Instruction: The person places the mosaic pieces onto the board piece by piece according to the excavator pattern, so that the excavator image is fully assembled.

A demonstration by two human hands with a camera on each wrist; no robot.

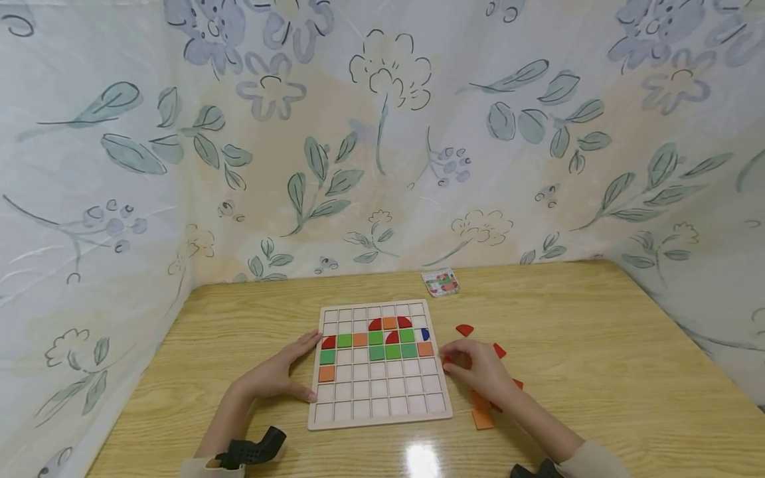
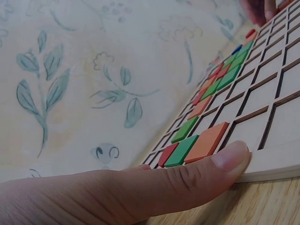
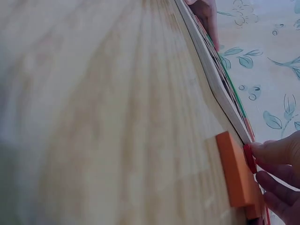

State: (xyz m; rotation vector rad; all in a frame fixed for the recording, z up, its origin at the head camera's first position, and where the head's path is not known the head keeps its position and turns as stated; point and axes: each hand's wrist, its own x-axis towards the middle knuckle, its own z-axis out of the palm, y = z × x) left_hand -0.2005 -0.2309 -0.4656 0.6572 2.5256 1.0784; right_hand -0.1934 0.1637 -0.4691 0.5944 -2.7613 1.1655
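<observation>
Square pale-wood grid board (image 1: 361, 390) on a wood-grain table (image 1: 597, 332), its upper rows partly filled with red, green, orange and blue tiles (image 1: 392, 352). Left hand (image 1: 271, 377): fingers spread, touching the board's left edge. Right hand (image 1: 484, 373): fingers pinching a small flat red piece (image 3: 249, 158) just beside the board's right edge, near loose orange square tiles (image 1: 482, 419).

Red piece (image 3: 249, 159) partly hidden by right grip (image 1: 480, 369), details on card (image 1: 441, 283) too small to tell
</observation>
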